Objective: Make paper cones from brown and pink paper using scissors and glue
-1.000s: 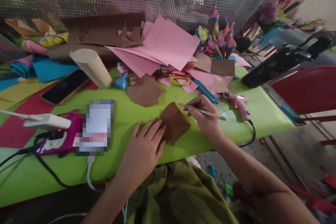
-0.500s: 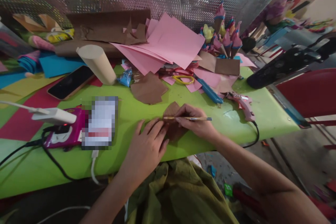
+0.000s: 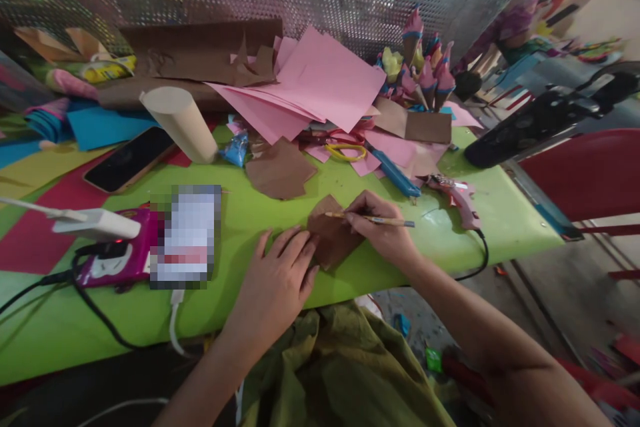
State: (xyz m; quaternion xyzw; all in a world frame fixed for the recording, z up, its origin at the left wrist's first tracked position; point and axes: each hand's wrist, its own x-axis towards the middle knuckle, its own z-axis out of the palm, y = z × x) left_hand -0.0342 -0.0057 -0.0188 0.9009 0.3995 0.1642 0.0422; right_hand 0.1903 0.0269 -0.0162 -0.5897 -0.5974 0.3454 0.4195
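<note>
A small piece of brown paper (image 3: 330, 235) lies on the green table (image 3: 280, 210) near its front edge. My left hand (image 3: 278, 282) rests flat with fingers spread, its fingertips pressing the paper's left side. My right hand (image 3: 384, 229) is closed on a thin pencil (image 3: 373, 218), which lies nearly level with its tip over the top of the brown paper.
Pink sheets (image 3: 320, 87) and brown scraps (image 3: 280, 169) pile up behind. A cream paper roll (image 3: 175, 123), a phone (image 3: 131, 159), a pink power strip (image 3: 117, 260), blue cutter (image 3: 397, 177), yellow-handled scissors (image 3: 345, 150), a pink glue gun (image 3: 457, 197) and paper cones (image 3: 423, 73) surround the work spot.
My right hand swung the pencil left over the brown paper, then drew back slightly to the right. The left hand stayed pressed on the paper.
</note>
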